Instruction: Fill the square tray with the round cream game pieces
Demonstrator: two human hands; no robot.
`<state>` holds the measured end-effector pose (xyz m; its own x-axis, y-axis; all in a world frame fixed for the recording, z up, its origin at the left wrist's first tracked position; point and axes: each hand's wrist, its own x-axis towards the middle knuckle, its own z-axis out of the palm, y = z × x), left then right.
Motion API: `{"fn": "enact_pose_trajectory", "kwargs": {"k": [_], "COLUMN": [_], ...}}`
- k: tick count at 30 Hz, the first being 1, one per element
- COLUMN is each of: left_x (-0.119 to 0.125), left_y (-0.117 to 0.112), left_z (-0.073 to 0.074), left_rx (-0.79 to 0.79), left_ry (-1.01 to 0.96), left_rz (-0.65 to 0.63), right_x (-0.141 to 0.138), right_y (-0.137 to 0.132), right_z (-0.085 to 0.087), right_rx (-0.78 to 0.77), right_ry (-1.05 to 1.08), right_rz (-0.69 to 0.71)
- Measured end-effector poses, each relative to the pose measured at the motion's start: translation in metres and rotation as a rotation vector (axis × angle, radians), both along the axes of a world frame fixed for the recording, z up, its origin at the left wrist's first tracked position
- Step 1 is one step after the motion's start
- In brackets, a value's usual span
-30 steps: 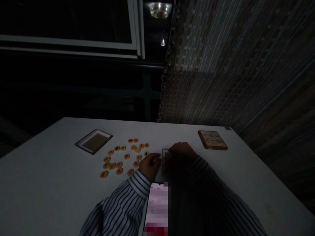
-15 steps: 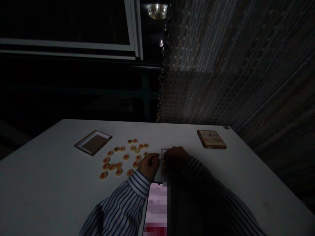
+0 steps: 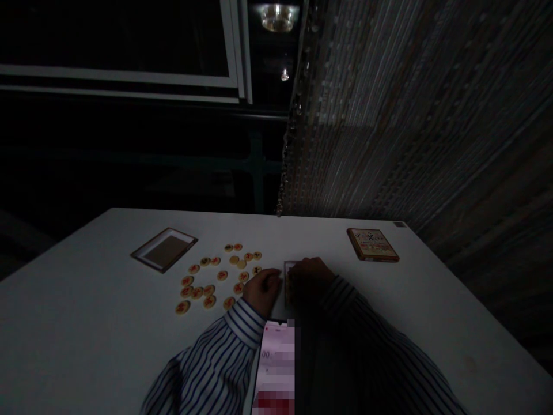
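My left hand (image 3: 261, 291) rests on the table just left of a small open box (image 3: 286, 288). Its fingers are curled closed, and I cannot make out anything in them. Bent over that box is my right hand (image 3: 311, 278), closed, its fingertips lost in shadow; what they hold, if anything, is hidden. Part of the box shows between the hands, with round pieces dimly visible inside. To the left of my left hand lie several round Chinese chess pieces (image 3: 209, 290), mostly with red characters, some with black, two showing plain faces.
An open, shallow box lid (image 3: 164, 250) lies at the table's back left. A closed box with printed characters (image 3: 373, 245) sits at the back right. Below my hands is a lit phone (image 3: 274, 366). Behind the white table (image 3: 108, 340) hangs a string curtain (image 3: 367, 115).
The view has shifted very slightly. Both hands stay at the small box in nearly the same pose, and the pieces lie as before.
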<state>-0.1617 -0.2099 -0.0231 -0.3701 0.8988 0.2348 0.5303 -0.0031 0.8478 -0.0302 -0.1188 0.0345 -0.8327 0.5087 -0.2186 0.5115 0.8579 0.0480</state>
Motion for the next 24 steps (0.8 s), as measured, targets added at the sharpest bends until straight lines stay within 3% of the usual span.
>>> {"fn": "enact_pose_trajectory", "kwargs": {"k": [15, 24], "left_x": [-0.002, -0.007], "left_y": [0.0, -0.005], "left_z": [-0.004, 0.011], "left_rx": [-0.01, 0.049], "left_ry": [0.041, -0.011], "left_rz": [-0.002, 0.044], "right_x": [0.003, 0.017], "right_y": [0.002, 0.012], "right_z": [-0.005, 0.01], "right_rx": [0.045, 0.093], "right_ry": [0.039, 0.171], "right_rz": [-0.008, -0.038]}}
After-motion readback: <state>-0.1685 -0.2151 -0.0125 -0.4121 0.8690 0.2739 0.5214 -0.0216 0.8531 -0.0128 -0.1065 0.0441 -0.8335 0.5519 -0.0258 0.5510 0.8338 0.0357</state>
